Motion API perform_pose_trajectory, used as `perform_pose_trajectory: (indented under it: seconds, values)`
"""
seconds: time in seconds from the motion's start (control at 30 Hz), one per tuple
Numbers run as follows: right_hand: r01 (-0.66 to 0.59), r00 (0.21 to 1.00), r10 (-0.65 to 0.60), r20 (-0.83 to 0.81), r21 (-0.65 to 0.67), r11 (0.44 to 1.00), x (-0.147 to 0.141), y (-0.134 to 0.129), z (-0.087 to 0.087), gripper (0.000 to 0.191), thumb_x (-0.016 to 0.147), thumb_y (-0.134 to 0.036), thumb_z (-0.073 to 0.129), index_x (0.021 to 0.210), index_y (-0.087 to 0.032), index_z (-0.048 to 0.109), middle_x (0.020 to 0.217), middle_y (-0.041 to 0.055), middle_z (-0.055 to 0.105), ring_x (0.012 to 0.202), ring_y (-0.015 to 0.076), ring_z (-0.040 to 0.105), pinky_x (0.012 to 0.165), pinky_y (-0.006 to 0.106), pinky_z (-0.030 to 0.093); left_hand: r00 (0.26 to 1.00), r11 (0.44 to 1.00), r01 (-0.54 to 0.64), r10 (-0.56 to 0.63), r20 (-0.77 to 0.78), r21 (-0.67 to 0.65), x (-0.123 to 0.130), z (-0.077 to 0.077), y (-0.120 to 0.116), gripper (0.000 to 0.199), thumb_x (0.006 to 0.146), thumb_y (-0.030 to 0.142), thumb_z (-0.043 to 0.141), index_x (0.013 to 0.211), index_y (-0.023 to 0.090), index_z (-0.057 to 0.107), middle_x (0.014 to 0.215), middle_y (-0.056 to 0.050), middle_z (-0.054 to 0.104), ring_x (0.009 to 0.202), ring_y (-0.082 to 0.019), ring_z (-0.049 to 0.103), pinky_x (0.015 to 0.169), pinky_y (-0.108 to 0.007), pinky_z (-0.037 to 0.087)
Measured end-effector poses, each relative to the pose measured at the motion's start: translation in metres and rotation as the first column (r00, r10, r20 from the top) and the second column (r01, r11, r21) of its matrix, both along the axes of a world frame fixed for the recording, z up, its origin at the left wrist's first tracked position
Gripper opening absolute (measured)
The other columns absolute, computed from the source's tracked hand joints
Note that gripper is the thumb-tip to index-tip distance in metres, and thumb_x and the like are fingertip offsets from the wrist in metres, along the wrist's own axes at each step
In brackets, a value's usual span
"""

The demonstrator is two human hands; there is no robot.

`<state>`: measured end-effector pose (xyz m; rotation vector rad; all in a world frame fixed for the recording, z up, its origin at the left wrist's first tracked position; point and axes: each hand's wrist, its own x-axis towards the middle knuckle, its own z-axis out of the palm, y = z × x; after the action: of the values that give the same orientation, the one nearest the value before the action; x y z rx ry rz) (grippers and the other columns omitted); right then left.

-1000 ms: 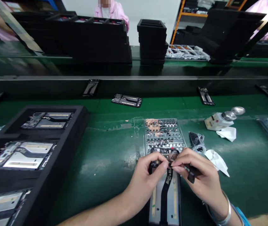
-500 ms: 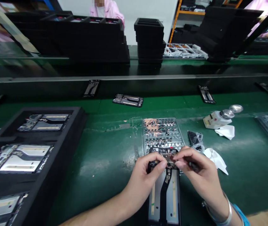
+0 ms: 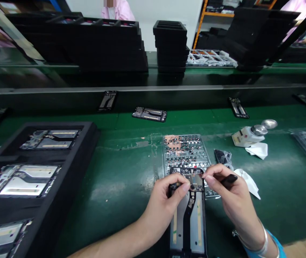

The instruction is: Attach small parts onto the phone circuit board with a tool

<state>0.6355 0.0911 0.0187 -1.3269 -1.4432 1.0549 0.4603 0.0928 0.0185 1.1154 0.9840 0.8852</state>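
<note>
Bright room; pale glare patches on green tabletop (image 3: pixel 120 168); black stacks dark; stretched, soft edges.

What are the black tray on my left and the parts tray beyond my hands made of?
Black tray: probably dense foam, matte, with thick, soft-looking walls.
Parts tray: likely thin clear plastic, glossy, since the green tabletop shows through and its ridges glint.

At twelve o'clock, we face a pale, plain wall (image 3: pixel 144 10) beyond the green counter (image 3: pixel 123 208); toward one o'clock stands dark shelving with an orange frame (image 3: pixel 219 15), and soft light glints off the green surface.
</note>
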Motion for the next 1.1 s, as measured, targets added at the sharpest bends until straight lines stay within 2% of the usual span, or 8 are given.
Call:
perform_pose_trajectory:
  seconds: [0.43,0.83,1.1]
  values:
    - [-0.01,1.0,0.01,0.018,0.005,1.0,0.0006,-0.0004,0.0002,0.01,0.084,-0.027,0.057,0.076,-0.022,0.061,0.069,-0.0013,0.057,0.062,0.0128,0.049,0.055,0.023,0.037,0.998,0.995,0.005,0.001,-0.066,0.098,-0.0001,0.001,-0.0049,0.019,0.084,0.026,0.052,0.069,0.015,0.057,0.066,0.001,0.053,0.065,-0.011,0.047,0.063,-0.02,0.034]
    - [-0.007,0.999,0.008,0.035,-0.018,1.0,0.0022,-0.0017,0.0002,0.012,0.083,-0.029,0.058,0.074,-0.021,0.06,0.068,-0.0002,0.057,0.064,0.015,0.051,0.055,0.024,0.038,0.999,0.999,0.019,-0.017,-0.045,0.042,-0.0001,0.003,-0.0036,0.021,0.084,0.028,0.052,0.068,0.015,0.055,0.064,0.001,0.049,0.064,-0.011,0.043,0.062,-0.021,0.034]
    - [-0.03,0.999,0.031,0.035,-0.016,0.999,0.0021,-0.0014,0.0008,0.01,0.083,-0.027,0.057,0.075,-0.023,0.06,0.068,-0.0022,0.056,0.063,0.0126,0.049,0.055,0.022,0.037,0.999,0.999,0.022,-0.02,-0.044,0.037,0.0018,0.0029,-0.0028,0.021,0.084,0.028,0.052,0.068,0.015,0.056,0.064,0.002,0.049,0.063,-0.01,0.043,0.061,-0.021,0.033]
